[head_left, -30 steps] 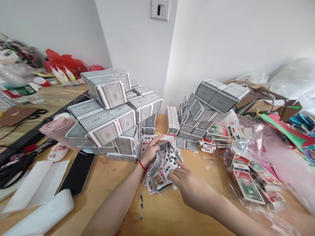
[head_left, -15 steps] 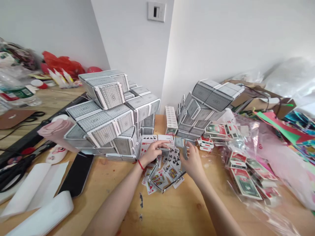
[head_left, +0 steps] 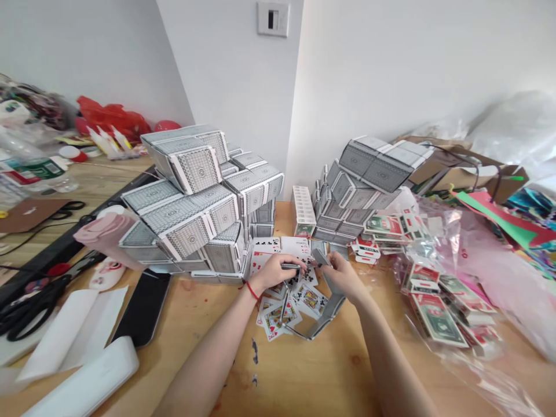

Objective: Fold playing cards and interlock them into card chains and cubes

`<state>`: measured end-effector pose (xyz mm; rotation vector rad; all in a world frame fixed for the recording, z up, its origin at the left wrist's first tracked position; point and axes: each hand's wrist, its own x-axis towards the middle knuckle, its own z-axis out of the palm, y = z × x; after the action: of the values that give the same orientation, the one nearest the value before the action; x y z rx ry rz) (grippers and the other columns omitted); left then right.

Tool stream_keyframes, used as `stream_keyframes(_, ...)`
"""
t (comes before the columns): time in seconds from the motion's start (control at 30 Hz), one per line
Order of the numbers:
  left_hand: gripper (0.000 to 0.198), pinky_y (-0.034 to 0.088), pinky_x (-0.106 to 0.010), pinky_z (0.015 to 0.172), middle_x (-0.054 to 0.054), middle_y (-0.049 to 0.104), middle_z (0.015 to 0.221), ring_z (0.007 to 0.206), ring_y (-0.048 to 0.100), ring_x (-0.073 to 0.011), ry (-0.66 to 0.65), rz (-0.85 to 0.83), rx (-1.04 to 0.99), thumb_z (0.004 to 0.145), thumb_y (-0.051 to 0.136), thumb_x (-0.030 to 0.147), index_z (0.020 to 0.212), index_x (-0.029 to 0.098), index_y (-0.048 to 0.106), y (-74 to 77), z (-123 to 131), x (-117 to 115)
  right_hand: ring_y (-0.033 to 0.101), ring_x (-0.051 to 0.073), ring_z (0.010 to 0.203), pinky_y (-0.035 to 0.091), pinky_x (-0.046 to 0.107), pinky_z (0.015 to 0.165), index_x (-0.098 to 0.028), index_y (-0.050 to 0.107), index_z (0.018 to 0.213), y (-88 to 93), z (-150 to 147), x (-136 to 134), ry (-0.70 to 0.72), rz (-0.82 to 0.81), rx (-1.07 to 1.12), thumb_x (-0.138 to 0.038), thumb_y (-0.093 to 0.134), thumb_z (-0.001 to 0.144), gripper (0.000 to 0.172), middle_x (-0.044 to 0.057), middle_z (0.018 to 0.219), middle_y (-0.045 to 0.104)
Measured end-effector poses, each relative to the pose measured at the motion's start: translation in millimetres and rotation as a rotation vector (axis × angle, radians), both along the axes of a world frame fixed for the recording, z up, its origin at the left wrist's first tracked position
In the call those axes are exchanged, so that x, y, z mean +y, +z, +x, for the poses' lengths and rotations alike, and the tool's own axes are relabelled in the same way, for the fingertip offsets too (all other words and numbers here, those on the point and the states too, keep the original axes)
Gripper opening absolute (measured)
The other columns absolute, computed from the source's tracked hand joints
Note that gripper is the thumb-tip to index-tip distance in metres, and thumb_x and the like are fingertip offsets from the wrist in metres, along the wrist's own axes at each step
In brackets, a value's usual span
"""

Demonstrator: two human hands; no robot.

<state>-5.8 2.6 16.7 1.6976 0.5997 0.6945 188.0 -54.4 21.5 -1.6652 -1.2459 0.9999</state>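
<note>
Both my hands work on a folded playing-card structure [head_left: 319, 321] near the middle of the wooden table [head_left: 313, 376]. My left hand [head_left: 273, 272], with a red string at the wrist, pinches the top edge of the cards at the left. My right hand [head_left: 343, 277] grips a grey-backed card panel on the right side. Loose face-up playing cards [head_left: 310, 298] lie under and between the hands. A big stack of grey-patterned card blocks [head_left: 195, 202] stands just left of my left hand.
A second pile of card blocks [head_left: 369, 174] sits behind my right hand. Red and green card boxes in plastic wrap [head_left: 434, 301] spread to the right. Left of the table lie a black tablet [head_left: 141, 307], scissors [head_left: 26, 307], white paper [head_left: 65, 336] and a white case [head_left: 87, 385].
My right hand moved up from the front of the cards to their right side and took hold of a grey panel. The card structure opened toward the front right. My left hand stayed put.
</note>
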Motion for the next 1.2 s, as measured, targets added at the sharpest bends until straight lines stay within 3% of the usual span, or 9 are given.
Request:
stream_keyframes(0.13, 0.023, 0.047, -0.027, 0.081, -0.005, 0.069, 0.082, 0.082, 0.063, -0.0160, 0.212, 0.050, -0.072, 0.066, 0.049, 0.006, 0.078, 0.013, 0.068, -0.7, -1.6, 1.1, 0.056, 0.016, 0.061, 0.044, 0.029, 0.055, -0.023, 0.045, 0.087, 8.4, -0.5, 1.8, -0.002, -0.068, 0.302, -0.049, 0.053, 0.074, 0.031, 0.000, 0.074, 0.058)
stream_keyframes(0.23, 0.021, 0.046, -0.028, 0.081, -0.005, 0.068, 0.084, 0.084, 0.062, -0.0162, 0.344, 0.077, -0.117, 0.067, 0.050, 0.007, 0.079, 0.013, 0.066, -0.5, -4.5, 0.5, 0.048, 0.013, 0.048, 0.038, 0.026, 0.045, -0.022, 0.050, 0.090, 6.3, -2.2, 4.0, 0.097, -0.164, 0.409, -0.058, 0.048, 0.075, 0.039, -0.003, 0.060, 0.051)
stream_keyframes(0.33, 0.019, 0.046, -0.029, 0.082, -0.006, 0.067, 0.088, 0.086, 0.061, -0.0174, 0.431, 0.106, -0.161, 0.068, 0.053, 0.009, 0.083, 0.013, 0.064, -1.6, -6.5, -0.1, 0.036, 0.009, 0.043, 0.028, 0.022, 0.041, -0.020, 0.055, 0.088, 1.2, -5.0, 5.4, 0.125, -0.202, 0.448, -0.059, 0.050, 0.074, 0.042, -0.005, 0.052, 0.042)
stream_keyframes(0.53, 0.015, 0.045, -0.031, 0.085, -0.006, 0.066, 0.089, 0.088, 0.060, -0.0169, 0.586, 0.199, -0.147, 0.072, 0.054, 0.014, 0.083, 0.014, 0.063, -6.4, -4.8, 2.4, 0.032, 0.007, 0.044, 0.022, 0.021, 0.041, -0.018, 0.060, 0.092, -5.5, -10.8, 6.0, 0.223, -0.199, 0.563, -0.055, 0.056, 0.072, 0.042, -0.004, 0.056, 0.045)
stream_keyframes(0.73, 0.014, 0.046, -0.029, 0.084, -0.005, 0.067, 0.088, 0.086, 0.061, -0.0159, 0.598, 0.200, -0.118, 0.072, 0.056, 0.014, 0.081, 0.015, 0.066, -7.6, -1.1, 3.1, 0.033, 0.007, 0.042, 0.023, 0.022, 0.041, -0.019, 0.060, 0.099, -9.3, -11.6, 6.1, 0.242, -0.190, 0.576, -0.049, 0.061, 0.069, 0.043, -0.004, 0.052, 0.047)
stream_keyframes(1.0, 0.013, 0.047, -0.028, 0.083, -0.005, 0.068, 0.087, 0.084, 0.062, -0.0153, 0.600, 0.181, -0.119, 0.071, 0.056, 0.014, 0.079, 0.015, 0.067, -5.9, -0.8, 3.1, 0.027, 0.005, 0.040, 0.012, 0.020, 0.038, -0.018, 0.060, 0.099, -6.5, -8.5, 5.1, 0.271, -0.300, 0.660, -0.049, 0.061, 0.068, 0.045, -0.007, 0.050, 0.037)
stream_keyframes(1.2, 0.013, 0.047, -0.029, 0.083, -0.004, 0.068, 0.087, 0.084, 0.061, -0.0154, 0.574, 0.176, -0.109, 0.071, 0.056, 0.014, 0.078, 0.016, 0.067, -2.9, -0.6, 1.9, 0.024, 0.005, 0.040, 0.013, 0.020, 0.038, -0.016, 0.060, 0.100, -9.2, -5.0, 5.6, 0.285, -0.302, 0.661, -0.052, 0.059, 0.068, 0.048, -0.007, 0.049, 0.033)
